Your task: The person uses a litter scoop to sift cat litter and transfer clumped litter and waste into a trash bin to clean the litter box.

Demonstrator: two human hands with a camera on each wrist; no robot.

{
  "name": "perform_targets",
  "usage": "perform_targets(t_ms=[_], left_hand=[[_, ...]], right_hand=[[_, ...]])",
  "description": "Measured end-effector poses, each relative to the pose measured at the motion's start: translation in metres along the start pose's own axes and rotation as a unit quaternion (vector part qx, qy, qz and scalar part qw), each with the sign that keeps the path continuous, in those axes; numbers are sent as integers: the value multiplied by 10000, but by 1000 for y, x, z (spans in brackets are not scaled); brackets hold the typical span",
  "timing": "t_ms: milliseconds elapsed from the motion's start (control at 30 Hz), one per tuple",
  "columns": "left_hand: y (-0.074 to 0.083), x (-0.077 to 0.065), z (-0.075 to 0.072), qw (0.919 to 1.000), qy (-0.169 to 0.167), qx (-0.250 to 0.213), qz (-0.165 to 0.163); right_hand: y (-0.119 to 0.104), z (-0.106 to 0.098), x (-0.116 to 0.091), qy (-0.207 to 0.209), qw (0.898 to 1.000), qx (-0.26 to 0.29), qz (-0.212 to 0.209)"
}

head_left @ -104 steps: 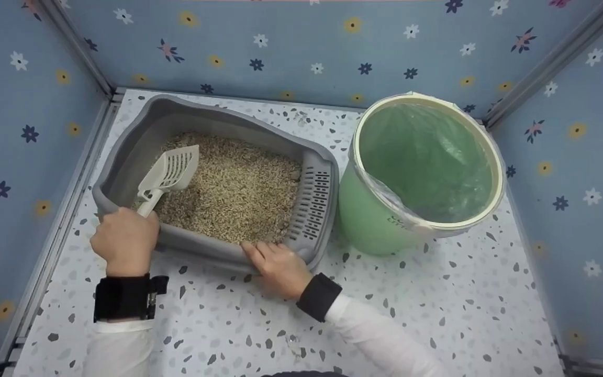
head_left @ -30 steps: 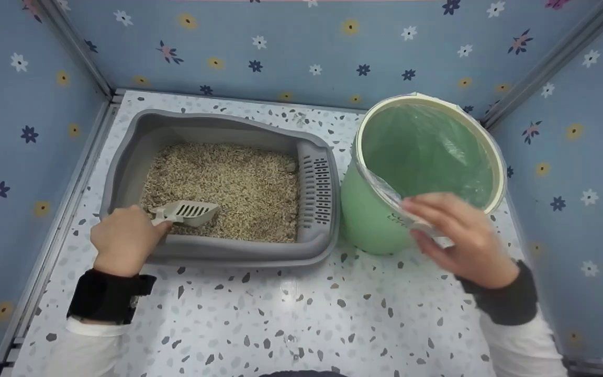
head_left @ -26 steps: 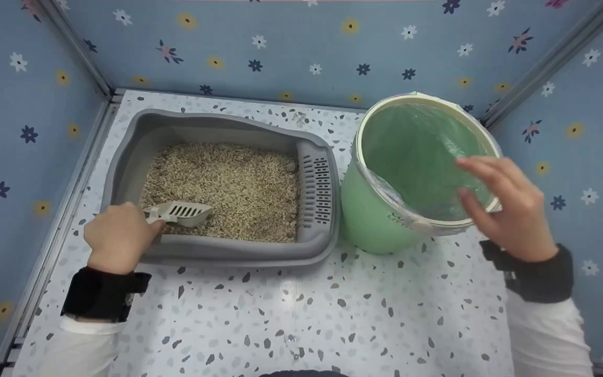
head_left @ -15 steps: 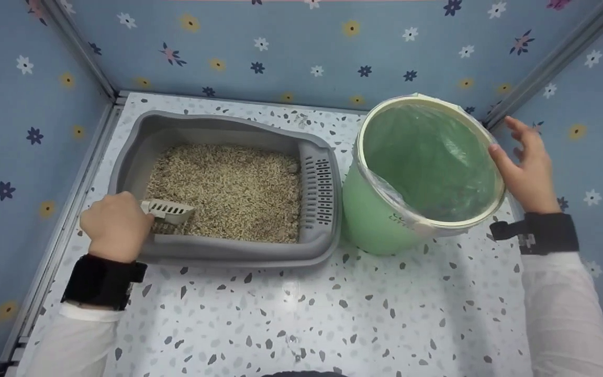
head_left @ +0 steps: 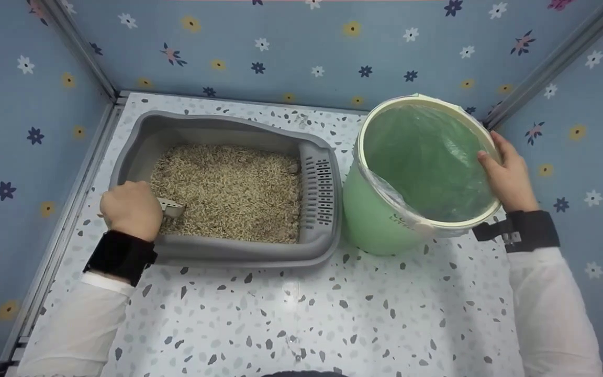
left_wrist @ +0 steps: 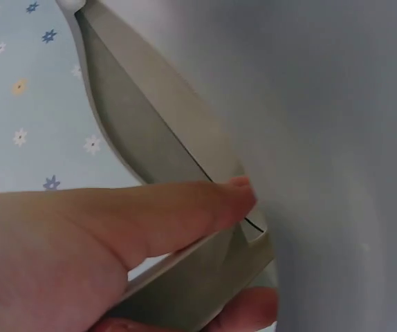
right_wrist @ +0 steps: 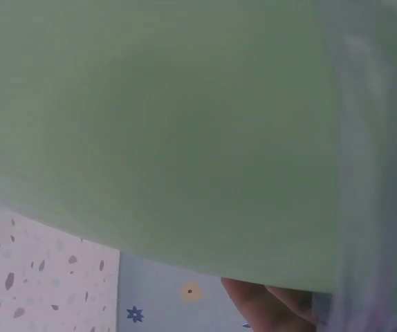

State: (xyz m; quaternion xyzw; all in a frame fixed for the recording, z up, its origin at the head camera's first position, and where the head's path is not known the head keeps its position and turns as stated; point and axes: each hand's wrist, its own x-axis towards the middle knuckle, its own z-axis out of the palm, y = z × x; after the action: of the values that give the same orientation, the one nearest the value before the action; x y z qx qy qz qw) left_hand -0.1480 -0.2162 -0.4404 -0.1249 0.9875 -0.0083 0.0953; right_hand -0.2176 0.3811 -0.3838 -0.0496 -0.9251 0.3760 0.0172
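My left hand (head_left: 133, 209) grips a litter scoop (head_left: 171, 208) at the near left corner of a grey litter box (head_left: 238, 253). Only part of the slotted scoop head shows, low over the tan pellet litter (head_left: 228, 191); the hand hides the rest. In the left wrist view, the thumb (left_wrist: 191, 207) lies against a beige-grey part, and a blurred grey surface covers the right side. At the right, my right hand (head_left: 513, 178) holds the rim of a green trash bin (head_left: 377, 220), thumb over the edge, fingers (right_wrist: 268, 304) outside. A clear bag (head_left: 427, 152) lines the bin.
The box's right end has a slotted ledge (head_left: 318, 191), with the bin close beside it. Flowered blue panels (head_left: 306, 47) enclose the speckled white surface (head_left: 301, 314) at the back and both sides.
My right hand has left the box's front rim, passed across the bin and taken hold of its right rim. The scoop has come down from its raised position, drawn back left; the box now sits straighter.
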Motion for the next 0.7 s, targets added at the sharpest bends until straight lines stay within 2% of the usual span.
perform_targets(t_ms=[200,300,533,700], left_hand=[[2,16,0,9970,-611,406,234],[3,24,1,9954,-752,433,396],[-10,41,16,9931,-858,5,804],[-14,51,26,9904,-1079,-102,861]], right_hand=[[1,0,-1,80,9999,-69,-26],[2,-2,-1,106,9999,-56,23],[0,-2,-2,102,9998,-94,121],[0,-2,-2,101,9998,-105,108]])
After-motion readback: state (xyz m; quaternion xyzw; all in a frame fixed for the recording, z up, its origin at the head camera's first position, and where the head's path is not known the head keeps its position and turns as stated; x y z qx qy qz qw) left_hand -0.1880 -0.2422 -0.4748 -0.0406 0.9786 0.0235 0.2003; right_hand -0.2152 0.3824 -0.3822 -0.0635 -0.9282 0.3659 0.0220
